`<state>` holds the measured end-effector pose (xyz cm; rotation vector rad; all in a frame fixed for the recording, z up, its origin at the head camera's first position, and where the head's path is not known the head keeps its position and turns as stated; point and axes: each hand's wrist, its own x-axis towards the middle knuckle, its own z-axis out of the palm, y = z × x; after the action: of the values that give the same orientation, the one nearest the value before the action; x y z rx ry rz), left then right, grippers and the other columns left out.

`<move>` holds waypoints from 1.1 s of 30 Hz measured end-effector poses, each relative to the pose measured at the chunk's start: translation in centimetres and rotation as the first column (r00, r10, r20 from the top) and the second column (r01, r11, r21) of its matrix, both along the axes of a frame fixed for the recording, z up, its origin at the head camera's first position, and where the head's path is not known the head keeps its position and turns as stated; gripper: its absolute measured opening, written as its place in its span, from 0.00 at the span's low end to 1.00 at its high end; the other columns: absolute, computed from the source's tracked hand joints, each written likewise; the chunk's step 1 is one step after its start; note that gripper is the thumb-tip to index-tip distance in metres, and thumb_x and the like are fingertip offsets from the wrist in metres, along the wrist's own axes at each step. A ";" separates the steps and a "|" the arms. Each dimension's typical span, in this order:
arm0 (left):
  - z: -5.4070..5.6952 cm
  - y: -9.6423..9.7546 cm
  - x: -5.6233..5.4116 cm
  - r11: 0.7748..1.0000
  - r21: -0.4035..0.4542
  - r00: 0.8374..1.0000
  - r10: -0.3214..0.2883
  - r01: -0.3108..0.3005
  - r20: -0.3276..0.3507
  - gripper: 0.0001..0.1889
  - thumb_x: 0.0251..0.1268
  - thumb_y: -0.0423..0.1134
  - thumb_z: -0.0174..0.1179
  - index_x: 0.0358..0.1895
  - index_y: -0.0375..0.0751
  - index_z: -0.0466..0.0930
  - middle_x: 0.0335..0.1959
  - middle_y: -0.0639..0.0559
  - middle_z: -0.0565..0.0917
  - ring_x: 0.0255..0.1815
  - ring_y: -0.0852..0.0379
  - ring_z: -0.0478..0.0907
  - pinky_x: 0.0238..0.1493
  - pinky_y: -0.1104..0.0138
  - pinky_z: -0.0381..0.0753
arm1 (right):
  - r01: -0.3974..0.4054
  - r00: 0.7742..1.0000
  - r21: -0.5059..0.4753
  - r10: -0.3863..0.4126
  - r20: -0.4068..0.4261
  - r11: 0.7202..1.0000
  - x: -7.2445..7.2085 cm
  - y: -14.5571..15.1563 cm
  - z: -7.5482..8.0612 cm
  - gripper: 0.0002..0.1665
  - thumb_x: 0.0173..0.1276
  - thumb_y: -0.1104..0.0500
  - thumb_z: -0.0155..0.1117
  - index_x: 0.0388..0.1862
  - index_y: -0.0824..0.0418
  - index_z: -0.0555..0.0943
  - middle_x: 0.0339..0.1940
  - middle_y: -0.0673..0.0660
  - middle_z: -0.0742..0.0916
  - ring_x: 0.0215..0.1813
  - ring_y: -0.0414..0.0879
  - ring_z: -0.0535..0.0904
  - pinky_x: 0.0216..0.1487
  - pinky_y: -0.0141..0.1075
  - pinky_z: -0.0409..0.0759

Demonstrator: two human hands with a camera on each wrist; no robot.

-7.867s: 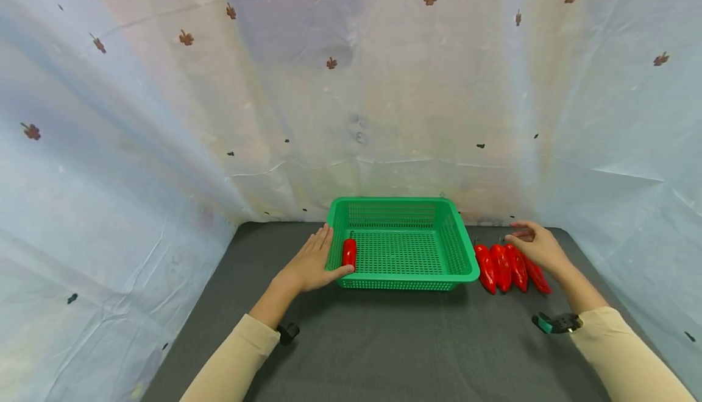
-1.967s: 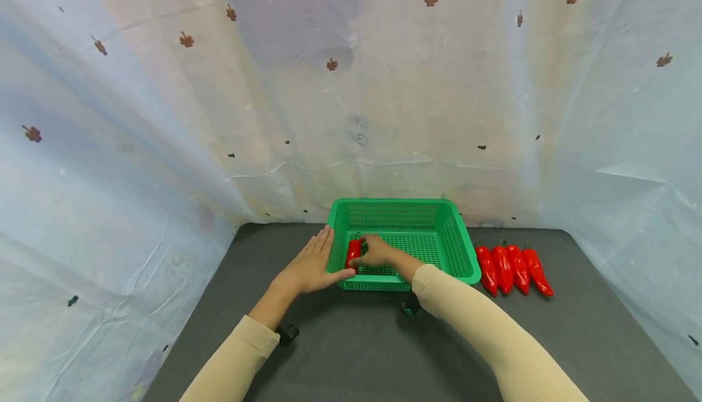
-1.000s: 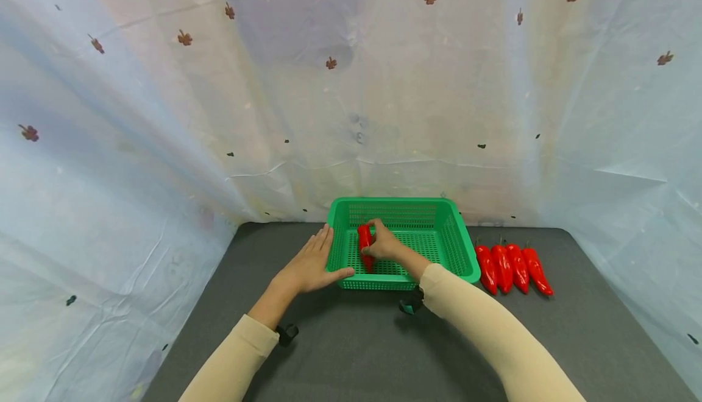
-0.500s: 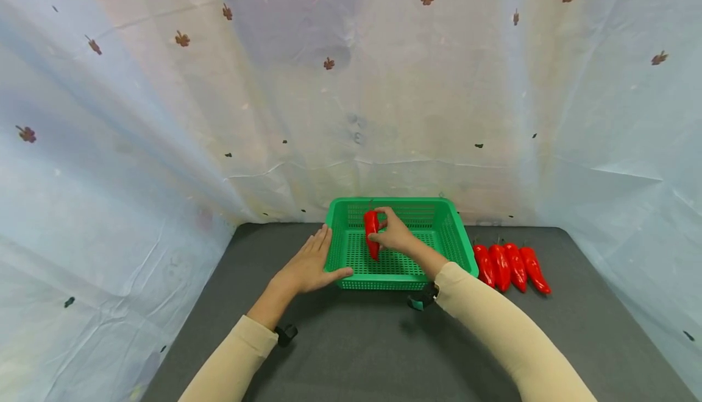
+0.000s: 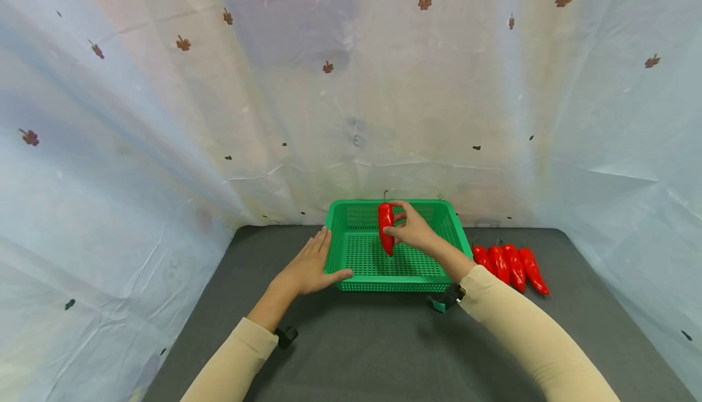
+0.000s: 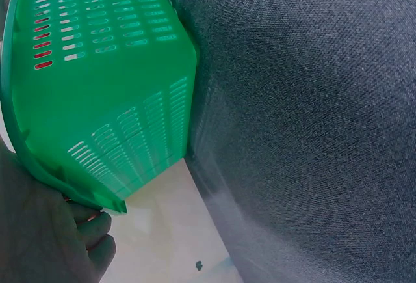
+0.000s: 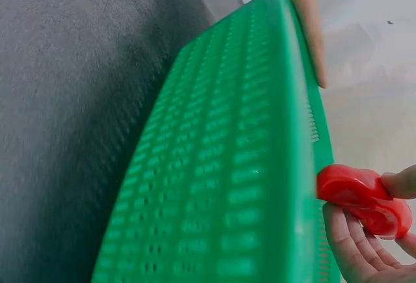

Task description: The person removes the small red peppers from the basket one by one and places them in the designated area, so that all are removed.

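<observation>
My right hand [image 5: 415, 230] pinches a red chili pepper [image 5: 386, 225] between thumb and fingers, holding it upright over the green plastic basket [image 5: 395, 284]. The pepper's thin dark stem points up, and in the right wrist view its glossy red body [image 7: 364, 198] shows between the fingers. On the basket's left side rests my left hand [image 5: 308, 267], fingers straight along the rim and thumb over the near left corner. Several more red chili peppers [image 5: 514, 267] lie side by side on the dark table, just right of the basket.
A dark grey cloth [image 5: 384, 347] covers the table. Behind and beside it hangs a pale plastic sheet [image 5: 351, 116] with leaf prints. Black straps [image 5: 286, 336] sit on both wrists. The basket stands near the table's back edge.
My right hand has lifted the red chili pepper from the basket's left floor, moving it up and rightward. The left hand has stayed at the basket's corner.
</observation>
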<state>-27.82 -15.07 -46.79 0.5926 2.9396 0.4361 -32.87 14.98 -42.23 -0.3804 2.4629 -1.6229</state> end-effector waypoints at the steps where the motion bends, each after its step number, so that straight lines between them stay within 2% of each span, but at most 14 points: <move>1: 0.0 0.0 0.0 1.000 -0.003 1.000 -0.001 0.001 -0.002 0.65 0.68 0.84 0.47 0.89 0.39 0.33 0.90 0.43 0.33 0.91 0.46 0.34 0.89 0.49 0.40 | 0.002 1.000 -0.005 -0.002 -0.002 1.000 0.1 0.4 0.1 0.47 0.79 0.63 0.68 0.88 0.59 0.55 0.69 0.74 0.73 0.60 0.66 0.84 0.49 0.55 0.91; 7: -0.1 -0.1 -0.1 1.000 -0.013 1.000 -0.006 0.006 -0.011 0.64 0.69 0.83 0.47 0.89 0.40 0.32 0.90 0.43 0.33 0.91 0.47 0.33 0.89 0.49 0.40 | 0.026 0.999 -0.021 -0.026 -0.021 0.999 0.5 2.7 0.9 0.47 0.80 0.63 0.68 0.89 0.59 0.54 0.71 0.75 0.72 0.64 0.70 0.80 0.47 0.51 0.91; 12: -0.1 -0.1 -0.1 1.000 -0.008 1.000 -0.006 0.006 -0.006 0.64 0.69 0.83 0.47 0.89 0.40 0.31 0.90 0.43 0.32 0.91 0.47 0.33 0.89 0.49 0.39 | 0.039 0.998 -0.039 -0.040 -0.045 0.998 0.8 4.6 1.1 0.47 0.81 0.63 0.66 0.89 0.60 0.53 0.72 0.76 0.72 0.64 0.71 0.80 0.46 0.47 0.91; 21: -0.2 -0.1 0.0 1.000 0.004 1.000 -0.003 0.003 -0.007 0.65 0.67 0.85 0.46 0.89 0.40 0.31 0.90 0.43 0.32 0.91 0.47 0.33 0.89 0.49 0.40 | 0.077 0.994 -0.049 -0.080 -0.070 0.996 1.8 8.2 1.7 0.47 0.82 0.62 0.65 0.90 0.58 0.52 0.74 0.76 0.71 0.67 0.72 0.79 0.50 0.47 0.90; 28: -0.4 -0.1 -0.1 1.000 0.009 1.000 -0.002 0.003 -0.006 0.64 0.70 0.82 0.50 0.89 0.40 0.32 0.90 0.43 0.32 0.91 0.46 0.34 0.89 0.48 0.40 | 0.112 0.989 -0.033 -0.114 -0.091 0.993 2.5 11.2 1.7 0.47 0.83 0.61 0.63 0.90 0.60 0.49 0.76 0.78 0.68 0.68 0.71 0.78 0.54 0.54 0.89; 33: -0.4 -0.1 -0.1 1.000 0.007 1.000 -0.005 0.005 -0.008 0.63 0.71 0.81 0.50 0.89 0.39 0.32 0.90 0.43 0.32 0.91 0.46 0.33 0.89 0.49 0.39 | 0.135 0.986 -0.026 -0.137 -0.090 0.991 3.2 13.1 2.0 0.47 0.84 0.59 0.62 0.91 0.60 0.47 0.77 0.78 0.67 0.71 0.70 0.75 0.53 0.48 0.90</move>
<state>-27.90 -15.15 -47.21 0.6038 2.9445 0.4445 -29.65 28.11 -40.22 -0.3023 2.5941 -1.7204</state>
